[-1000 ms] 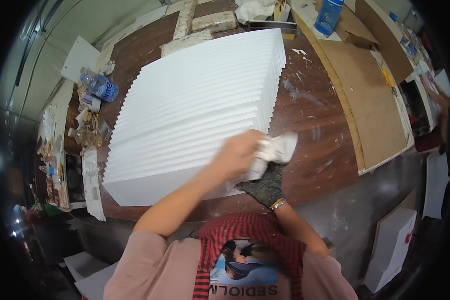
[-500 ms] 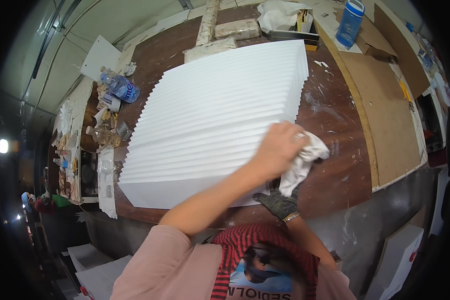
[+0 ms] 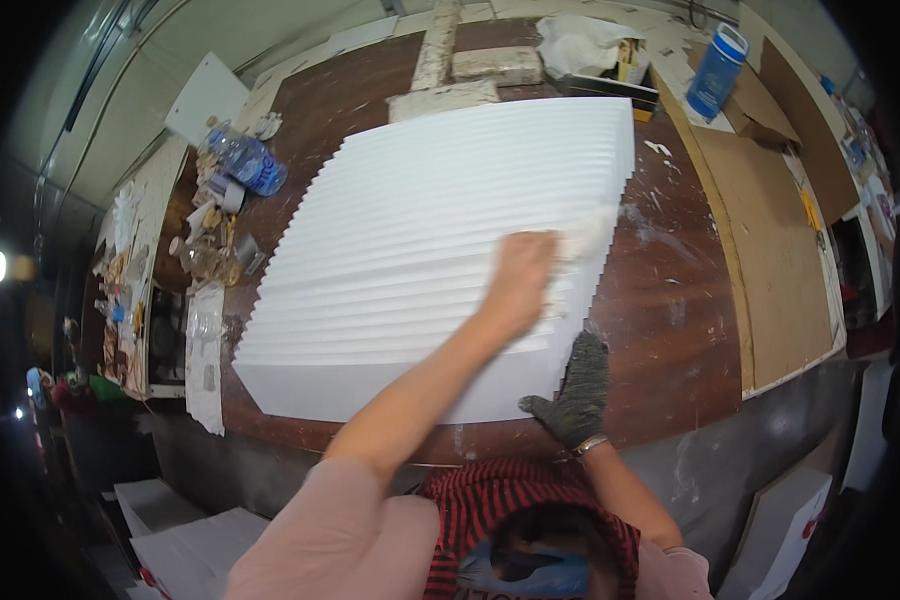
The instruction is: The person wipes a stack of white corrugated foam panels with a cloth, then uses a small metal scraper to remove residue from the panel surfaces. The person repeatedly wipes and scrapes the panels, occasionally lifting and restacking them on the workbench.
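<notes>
A fanned stack of white sheets (image 3: 400,240) lies over the middle of the brown table, each overlapping the one behind it in a stepped row. My bare left hand (image 3: 523,272) reaches across the stack and is closed on a white cloth (image 3: 588,238), which is smeared by motion over the right part of the sheets. At the near right corner is my right hand (image 3: 576,395) in a dark grey knitted glove. Its thumb is spread toward the front edge, and its fingers lie straight along the right edge of the stack.
Plastic bottles (image 3: 245,160) and small clutter line the left side. A tray (image 3: 610,85) with white wrapping stands at the back beside a plaster-crusted block (image 3: 497,66). To the right are a blue bottle (image 3: 717,75), a cardboard box (image 3: 760,110) and a tan board (image 3: 770,250).
My left hand has moved left and inward with the cloth, from the right edge onto the sheets. My right hand has come further up beside the near right corner, fingers extended.
</notes>
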Demonstrator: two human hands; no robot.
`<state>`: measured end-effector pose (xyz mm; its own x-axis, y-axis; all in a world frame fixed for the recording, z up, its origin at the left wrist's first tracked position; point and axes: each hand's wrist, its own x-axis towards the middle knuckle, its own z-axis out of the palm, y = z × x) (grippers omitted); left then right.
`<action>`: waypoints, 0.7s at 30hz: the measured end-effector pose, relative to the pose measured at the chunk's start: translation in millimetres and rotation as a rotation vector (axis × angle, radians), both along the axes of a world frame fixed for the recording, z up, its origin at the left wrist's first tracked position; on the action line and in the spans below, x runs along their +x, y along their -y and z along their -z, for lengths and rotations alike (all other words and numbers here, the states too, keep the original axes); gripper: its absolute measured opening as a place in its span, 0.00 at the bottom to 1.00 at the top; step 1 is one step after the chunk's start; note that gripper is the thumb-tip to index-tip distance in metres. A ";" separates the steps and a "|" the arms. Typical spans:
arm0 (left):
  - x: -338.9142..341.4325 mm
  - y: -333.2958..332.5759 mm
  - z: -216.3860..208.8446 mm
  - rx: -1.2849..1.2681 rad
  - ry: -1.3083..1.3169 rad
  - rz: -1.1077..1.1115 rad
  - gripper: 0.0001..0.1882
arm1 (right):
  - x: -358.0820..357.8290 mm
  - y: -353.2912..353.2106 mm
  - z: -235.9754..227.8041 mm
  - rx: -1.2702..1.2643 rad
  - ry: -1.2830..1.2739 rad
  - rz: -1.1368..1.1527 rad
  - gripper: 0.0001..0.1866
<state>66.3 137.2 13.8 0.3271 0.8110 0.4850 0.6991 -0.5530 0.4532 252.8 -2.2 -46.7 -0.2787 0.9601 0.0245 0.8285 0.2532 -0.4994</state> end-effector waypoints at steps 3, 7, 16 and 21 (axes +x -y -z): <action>46.4 -28.9 -21.3 -0.001 0.189 0.242 0.18 | 0.3 1.6 -1.0 -0.007 -0.032 0.015 0.73; -33.8 -8.6 -19.7 0.156 -0.180 0.115 0.16 | 1.2 0.9 -4.2 -0.033 0.034 -0.010 0.75; -385.4 150.2 -78.9 -0.111 -0.082 -0.919 0.09 | 1.0 1.5 0.1 -0.044 0.066 0.024 0.74; -176.4 109.0 -68.9 -0.140 0.441 -0.236 0.11 | -1.1 1.9 -0.8 0.032 -0.022 0.026 0.73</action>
<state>-110.2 28.2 82.8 -0.0839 0.9052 0.4167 0.5231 -0.3159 0.7916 251.7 -4.1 -45.9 -0.2528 0.9656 0.0616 0.8238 0.2482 -0.5097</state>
